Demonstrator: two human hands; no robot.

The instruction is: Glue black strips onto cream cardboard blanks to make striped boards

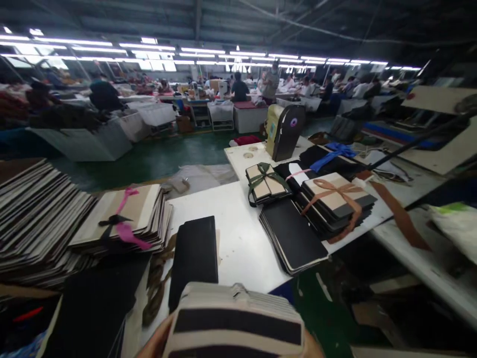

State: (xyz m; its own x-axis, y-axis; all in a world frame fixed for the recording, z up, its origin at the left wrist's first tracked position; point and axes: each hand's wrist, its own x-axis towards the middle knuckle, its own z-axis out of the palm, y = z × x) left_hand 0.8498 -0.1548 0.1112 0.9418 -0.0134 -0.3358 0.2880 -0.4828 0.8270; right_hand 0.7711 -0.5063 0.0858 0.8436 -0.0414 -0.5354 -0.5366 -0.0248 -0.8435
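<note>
A thick stack of beige panels with black bands (238,320) is held at the bottom centre, near the front edge of the white table (242,248). My left hand (158,340) presses on its left side, and my right hand (312,345) is at its right side; the frame's lower edge cuts off both. Just beyond the stack lies a pile of black panels (196,248). To the right sits another pile of black panels (292,233). Behind it are a bundle tied with green ribbon (266,179) and one tied with brown ribbon (335,194).
At left stand a tall stack of panels (37,219) and a pile with pink ribbon (122,214). A machine (285,130) stands at the table's far end. A blue ribbon (333,155) lies behind the bundles. Several people work in the background among white bins (85,139).
</note>
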